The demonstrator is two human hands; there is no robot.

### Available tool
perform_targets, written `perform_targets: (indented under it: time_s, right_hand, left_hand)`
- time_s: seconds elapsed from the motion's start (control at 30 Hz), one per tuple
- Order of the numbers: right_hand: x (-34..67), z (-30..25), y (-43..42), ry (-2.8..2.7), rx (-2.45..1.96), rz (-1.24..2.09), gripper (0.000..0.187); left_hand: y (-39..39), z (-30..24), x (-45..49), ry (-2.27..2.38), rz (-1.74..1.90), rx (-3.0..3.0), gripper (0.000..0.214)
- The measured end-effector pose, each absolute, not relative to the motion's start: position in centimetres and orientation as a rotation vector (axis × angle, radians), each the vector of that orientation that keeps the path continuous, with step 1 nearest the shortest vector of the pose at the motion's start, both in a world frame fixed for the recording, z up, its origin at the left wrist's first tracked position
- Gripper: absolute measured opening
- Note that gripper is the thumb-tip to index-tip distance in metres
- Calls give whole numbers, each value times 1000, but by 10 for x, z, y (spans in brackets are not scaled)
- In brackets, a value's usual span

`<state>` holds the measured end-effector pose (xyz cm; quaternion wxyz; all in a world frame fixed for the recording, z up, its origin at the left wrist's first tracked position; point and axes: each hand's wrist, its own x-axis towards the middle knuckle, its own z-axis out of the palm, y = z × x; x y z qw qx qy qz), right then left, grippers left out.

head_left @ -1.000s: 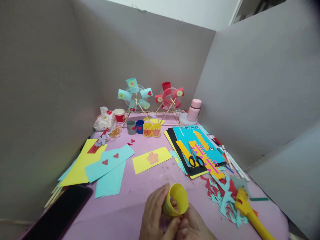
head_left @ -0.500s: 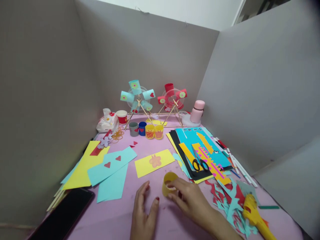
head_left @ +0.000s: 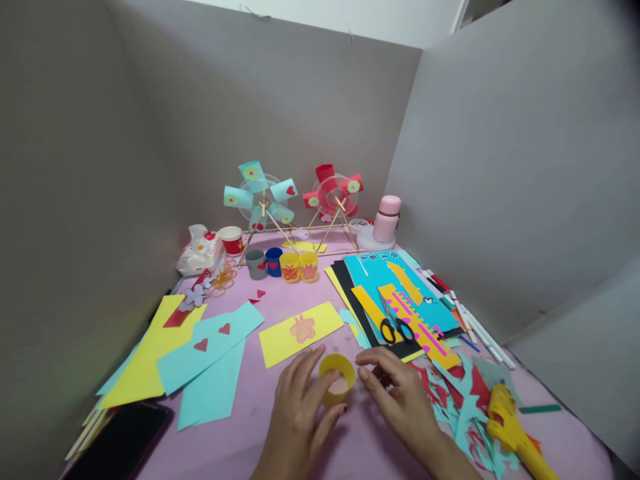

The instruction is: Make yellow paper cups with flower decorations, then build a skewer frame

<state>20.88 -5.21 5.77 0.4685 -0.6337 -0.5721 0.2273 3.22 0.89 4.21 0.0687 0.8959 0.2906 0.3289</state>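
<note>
A yellow paper ring (head_left: 332, 393) stands upright on the pink table (head_left: 280, 307), open end up. My left hand (head_left: 299, 417) cups its left side, with fingers against its wall and the thumb under its near edge. My right hand (head_left: 403, 400) rests on the table just right of the ring with its fingers spread and holding nothing; its forefinger tip is a small gap from the ring. A yellow paper strip (head_left: 300, 325) with an orange flower lies just behind the ring.
Black-handled scissors (head_left: 394, 327) lie on a stack of coloured sheets (head_left: 380, 277). Paper scraps and a yellow glue gun (head_left: 515, 433) sit at right, blue and yellow sheets (head_left: 210, 340) and a black tablet (head_left: 120, 447) at left. Small cups (head_left: 283, 263) and two paper wheels (head_left: 295, 193) stand at the back.
The ring went from being held up in both hands down onto the table. My right hand has let go of it and my left hand has closed in around its left side.
</note>
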Motion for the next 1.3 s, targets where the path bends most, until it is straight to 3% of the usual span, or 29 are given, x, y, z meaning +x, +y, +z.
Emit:
perform_targets:
  time_s: [0.2, 0.33, 0.5, 0.63, 0.8, 1.0, 1.3]
  right_hand:
    - [212, 56, -52, -1250, -1542, 682, 26]
    - [211, 56, -53, -1191, -1537, 867, 37]
    - [202, 48, -53, -1228, -1514, 904, 25]
    - [200, 51, -50, -954, -1361, 1146, 22]
    - [199, 49, -44, -814, -1262, 1416, 36]
    - [200, 50, -49, -852, -1357, 1034, 38]
    - [187, 41, -49, -1128, -1322, 1077, 44]
  left_hand:
    - [16, 44, 30, 769, 1128, 2947, 9]
    - [5, 42, 29, 762, 1240, 2922, 19]
    - [-13, 34, 34, 774, 1279, 2690, 16]
    - [-8, 27, 28, 1015, 1249, 2114, 57]
    - [3, 37, 28, 992, 944, 1674, 26]
    - [1, 38, 34, 1147, 998, 1383, 33]
    - [-5, 36, 41, 1025, 927, 1357, 34]
